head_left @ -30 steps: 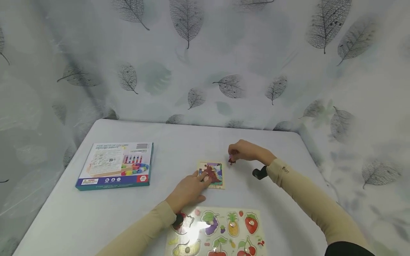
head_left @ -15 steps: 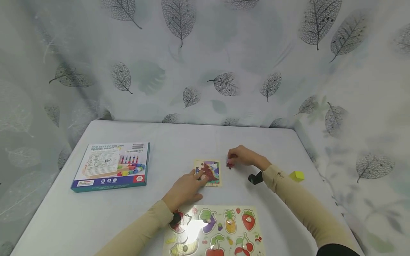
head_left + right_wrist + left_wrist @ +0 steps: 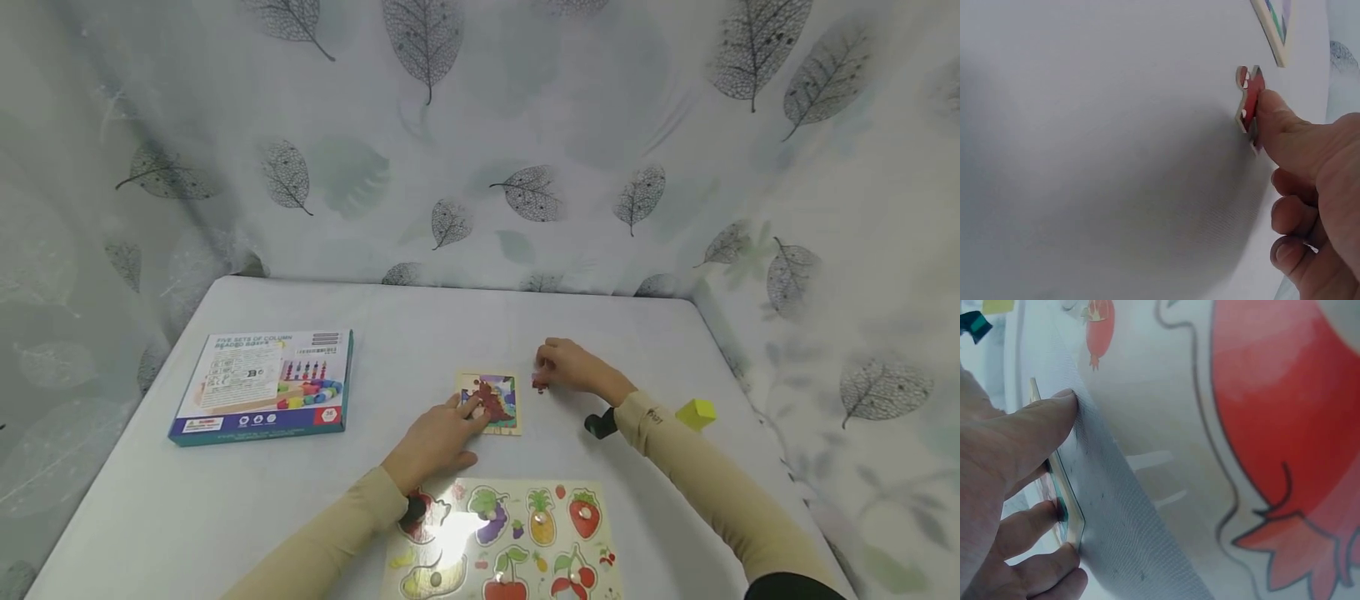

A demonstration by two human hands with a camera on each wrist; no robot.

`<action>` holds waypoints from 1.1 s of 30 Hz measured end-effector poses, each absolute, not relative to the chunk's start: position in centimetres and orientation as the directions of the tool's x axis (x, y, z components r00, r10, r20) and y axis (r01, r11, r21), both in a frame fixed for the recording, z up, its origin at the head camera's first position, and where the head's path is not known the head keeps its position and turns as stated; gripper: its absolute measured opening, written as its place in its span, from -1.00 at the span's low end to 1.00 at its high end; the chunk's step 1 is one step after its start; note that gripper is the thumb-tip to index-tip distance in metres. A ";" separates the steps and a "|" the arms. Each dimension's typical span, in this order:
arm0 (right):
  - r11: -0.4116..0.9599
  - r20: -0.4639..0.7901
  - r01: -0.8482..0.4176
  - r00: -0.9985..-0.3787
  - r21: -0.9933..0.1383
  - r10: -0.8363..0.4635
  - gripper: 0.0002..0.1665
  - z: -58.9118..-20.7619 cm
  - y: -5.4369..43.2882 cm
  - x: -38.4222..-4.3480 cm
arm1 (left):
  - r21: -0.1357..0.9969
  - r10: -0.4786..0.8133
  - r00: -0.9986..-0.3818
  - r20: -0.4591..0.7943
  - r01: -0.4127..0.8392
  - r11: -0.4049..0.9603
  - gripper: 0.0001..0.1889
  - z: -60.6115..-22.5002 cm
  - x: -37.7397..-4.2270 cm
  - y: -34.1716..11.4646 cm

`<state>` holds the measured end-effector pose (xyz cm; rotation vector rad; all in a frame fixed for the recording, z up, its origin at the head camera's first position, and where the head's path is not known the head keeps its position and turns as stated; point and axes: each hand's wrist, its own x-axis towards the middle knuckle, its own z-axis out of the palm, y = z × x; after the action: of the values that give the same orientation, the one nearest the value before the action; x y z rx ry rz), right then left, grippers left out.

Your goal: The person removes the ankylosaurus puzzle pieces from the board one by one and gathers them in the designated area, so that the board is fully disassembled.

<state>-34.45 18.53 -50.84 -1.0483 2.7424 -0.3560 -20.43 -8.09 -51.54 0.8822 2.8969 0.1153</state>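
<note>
My right hand [image 3: 573,367] pinches a small red jigsaw piece [image 3: 1250,100] between thumb and fingers, low over the white table. Its thumb lies on the piece in the right wrist view. Just left of it, in the head view, lies a small jigsaw puzzle [image 3: 510,423] with a pale frame and a reddish-brown figure. My left hand [image 3: 435,442] rests on the puzzle's left side, fingers reaching over the picture and hiding part of it. In the left wrist view, those fingertips touch the puzzle's edge [image 3: 1072,515], and the thumb sits apart from it.
A fruit peg puzzle board [image 3: 517,492] lies at the near side, partly under the left wrist. A boxed bead set [image 3: 262,383] is at the left. Beyond the right sleeve stands a yellow block [image 3: 696,413]. Leaf-patterned curtain [image 3: 480,150] borders the table's back.
My right hand has come a little nearer to me with the jigsaw piece, its fingers changing position on it. The yellow block now shows beside the right sleeve. The left hand stays on the puzzle.
</note>
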 end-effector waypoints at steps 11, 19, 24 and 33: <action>0.638 -0.230 -0.711 -0.595 -0.295 -0.770 -0.61 -48.8 13.1 -33.7 | 0.086 0.564 -0.820 -0.100 0.558 0.826 -0.31 -51.5 -20.4 -8.3; 0.585 -0.311 -0.794 -0.520 -0.167 -0.795 -0.58 -49.2 10.1 -33.7 | 0.046 0.576 -0.813 -0.092 0.574 0.818 -0.33 -51.6 -20.6 -8.2; 0.543 -0.313 -0.829 -0.485 -0.132 -0.817 -0.68 -49.5 9.4 -34.1 | 0.052 0.574 -0.814 -0.089 0.572 0.819 -0.32 -51.8 -20.6 -8.2; 0.560 -0.338 -0.820 -0.496 -0.121 -0.800 -0.68 -49.8 8.5 -34.5 | 0.059 0.574 -0.815 -0.084 0.571 0.819 -0.33 -51.7 -20.6 -8.3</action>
<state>-34.47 8.50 -49.83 -1.3231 2.4419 0.0789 -20.60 -8.29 -51.72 0.9155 2.9026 0.0475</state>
